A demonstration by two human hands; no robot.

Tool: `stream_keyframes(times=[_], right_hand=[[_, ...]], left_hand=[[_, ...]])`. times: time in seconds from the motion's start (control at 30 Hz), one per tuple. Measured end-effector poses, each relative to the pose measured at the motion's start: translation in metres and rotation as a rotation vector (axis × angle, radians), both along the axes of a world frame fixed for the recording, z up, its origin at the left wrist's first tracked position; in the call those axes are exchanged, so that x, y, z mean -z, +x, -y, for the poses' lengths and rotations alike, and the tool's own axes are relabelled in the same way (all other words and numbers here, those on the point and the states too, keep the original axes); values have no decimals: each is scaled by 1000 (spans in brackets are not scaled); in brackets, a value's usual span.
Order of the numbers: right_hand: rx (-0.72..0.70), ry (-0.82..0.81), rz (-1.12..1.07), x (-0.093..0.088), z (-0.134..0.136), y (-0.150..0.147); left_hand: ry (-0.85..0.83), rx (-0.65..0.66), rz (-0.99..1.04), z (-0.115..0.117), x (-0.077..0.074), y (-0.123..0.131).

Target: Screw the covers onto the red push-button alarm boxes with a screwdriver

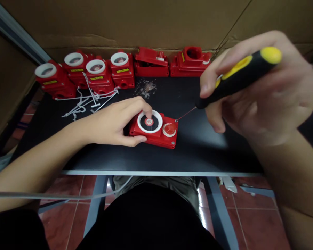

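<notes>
A red alarm box point(156, 133) with a white-ringed round window and a red button lies on the black table point(193, 152). My left hand point(114, 121) grips its left side, with the index finger pressing on the round window. My right hand point(261, 86) is closed round a black and yellow screwdriver point(237, 78). The screwdriver's thin shaft reaches down to the box's upper right corner, where its tip touches a screw.
Several red alarm boxes point(96, 71) stand in a row at the table's back, two of them open point(151, 62). Loose white strings point(86, 100) and a small heap of debris point(146, 86) lie behind my left hand. Cardboard walls stand behind the table.
</notes>
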State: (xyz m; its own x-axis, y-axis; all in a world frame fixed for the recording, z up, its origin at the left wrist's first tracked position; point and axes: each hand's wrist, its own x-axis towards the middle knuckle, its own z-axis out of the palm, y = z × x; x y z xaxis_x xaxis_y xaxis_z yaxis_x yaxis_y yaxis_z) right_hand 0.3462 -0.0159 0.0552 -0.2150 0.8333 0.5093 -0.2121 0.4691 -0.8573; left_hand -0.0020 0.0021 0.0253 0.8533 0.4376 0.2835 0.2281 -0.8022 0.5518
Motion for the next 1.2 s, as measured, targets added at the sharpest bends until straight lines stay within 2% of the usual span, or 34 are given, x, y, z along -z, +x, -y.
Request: stream_keyframes(times=[0.17, 0.33, 0.4, 0.57, 0.7, 0.83, 1.03, 1.2], right_hand=[[37, 57, 82, -1, 7, 0], [211, 370, 168, -7, 10, 1], [209, 436, 166, -8, 7, 3], [151, 353, 84, -1, 0, 7], [157, 358, -3, 5, -5, 7], [78, 383, -6, 3, -4, 7], [200, 362, 46, -3, 9, 2], [245, 309, 12, -5, 15, -2]], left_hand=[[-3, 5, 5, -1, 2, -1], [22, 3, -12, -1, 2, -1], [19, -3, -15, -1, 2, -1], [47, 20, -2, -1, 1, -1], [43, 11, -18, 0, 1, -2], [21, -5, -19, 1, 0, -1], [18, -7, -19, 0, 1, 0], [25, -6, -20, -1, 2, -1]])
